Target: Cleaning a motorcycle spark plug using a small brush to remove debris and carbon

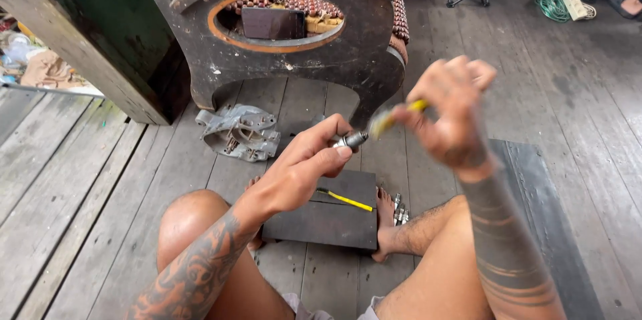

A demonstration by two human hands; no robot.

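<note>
While the person sits on the plank floor, the left hand pinches a small metal part between thumb and fingers. Just beside it, the right hand — blurred — is closed around a yellow-handled tool whose tip meets that part. Below them a dark board carries a thin yellow stick — a grey metal casting lies near a wooden stool.

Left hand reached forward, palm turned inward, thumb and fingertips pinched closed. Right hand was raised just beyond that pinch, motion-blurred, fingers curled shut. Both forearms were tattooed, extended over bent bare knees.
</note>
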